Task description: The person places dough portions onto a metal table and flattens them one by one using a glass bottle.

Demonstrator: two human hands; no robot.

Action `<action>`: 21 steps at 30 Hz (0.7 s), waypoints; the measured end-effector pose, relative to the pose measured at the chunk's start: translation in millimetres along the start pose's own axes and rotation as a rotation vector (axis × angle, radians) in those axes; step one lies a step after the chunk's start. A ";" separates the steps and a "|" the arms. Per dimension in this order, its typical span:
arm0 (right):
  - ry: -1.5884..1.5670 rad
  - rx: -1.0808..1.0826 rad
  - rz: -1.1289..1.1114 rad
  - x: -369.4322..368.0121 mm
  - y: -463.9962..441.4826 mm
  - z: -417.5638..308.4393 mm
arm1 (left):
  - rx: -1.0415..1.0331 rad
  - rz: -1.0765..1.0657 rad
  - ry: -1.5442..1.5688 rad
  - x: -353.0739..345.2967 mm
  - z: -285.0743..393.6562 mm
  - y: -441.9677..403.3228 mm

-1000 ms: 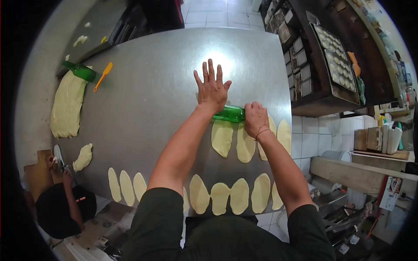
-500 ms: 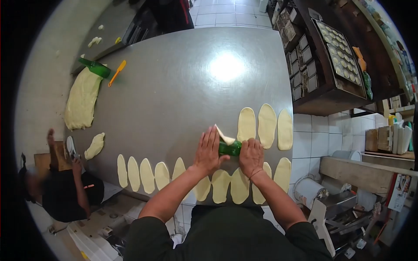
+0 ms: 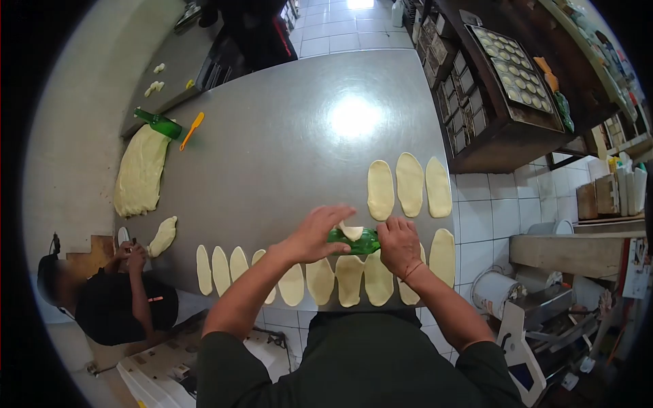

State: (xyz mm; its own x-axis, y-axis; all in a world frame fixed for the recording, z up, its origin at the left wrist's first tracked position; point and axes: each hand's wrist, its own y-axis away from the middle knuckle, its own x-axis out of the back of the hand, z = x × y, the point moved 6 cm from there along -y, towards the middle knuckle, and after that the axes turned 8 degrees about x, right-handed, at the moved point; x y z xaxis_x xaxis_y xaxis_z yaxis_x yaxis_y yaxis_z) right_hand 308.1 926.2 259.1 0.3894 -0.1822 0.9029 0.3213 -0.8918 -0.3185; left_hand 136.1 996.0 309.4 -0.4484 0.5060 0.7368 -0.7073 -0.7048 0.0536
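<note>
A green glass bottle (image 3: 367, 243) lies sideways in front of me, with a piece of pale dough (image 3: 352, 232) draped over it. My right hand (image 3: 399, 246) is closed around the bottle's right end. At the left end, my left hand (image 3: 314, 233) has its fingers stretched out and blurred above the bottle, the thumb close to the glass. Flat oval dough pieces, such as this one (image 3: 350, 280), lie in a row along the near edge of the metal table (image 3: 272, 143). Three longer ovals, including this one (image 3: 409, 185), lie farther away on the right.
At the left are a large dough slab (image 3: 141, 170), a smaller dough lump (image 3: 163, 236), a second green bottle (image 3: 160, 123) and an orange spatula (image 3: 192, 131). A co-worker (image 3: 115, 299) sits at the left edge. Filled trays (image 3: 520, 85) rest on the right-hand rack.
My left hand has lifted its fingers off the bottle and moved slightly left. The dough on the bottle is now curled over its top. The co-worker's hands have come together.
</note>
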 end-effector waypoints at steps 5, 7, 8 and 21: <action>-0.024 0.088 -0.046 25.6 -6.6 -19.6 | 0.179 -0.332 0.249 -1.8 -4.3 -13.1; -0.027 0.100 -0.070 32.2 -6.5 -24.7 | 0.228 -0.317 0.295 -5.8 -13.6 -13.8; -0.029 0.094 -0.086 36.0 -6.4 -27.9 | 0.311 -0.284 0.369 -10.0 -23.1 -12.3; -0.005 0.116 -0.081 64.3 -8.1 -44.6 | 0.368 -0.388 0.393 -10.4 -45.5 -20.6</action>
State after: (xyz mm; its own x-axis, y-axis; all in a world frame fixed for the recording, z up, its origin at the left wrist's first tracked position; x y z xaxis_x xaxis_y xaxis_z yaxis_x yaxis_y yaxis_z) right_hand 292.0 903.2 332.6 0.3622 -0.1092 0.9257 0.4491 -0.8498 -0.2760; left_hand 130.4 1027.9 270.0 -0.4139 0.8519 0.3208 -0.6561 -0.5235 0.5435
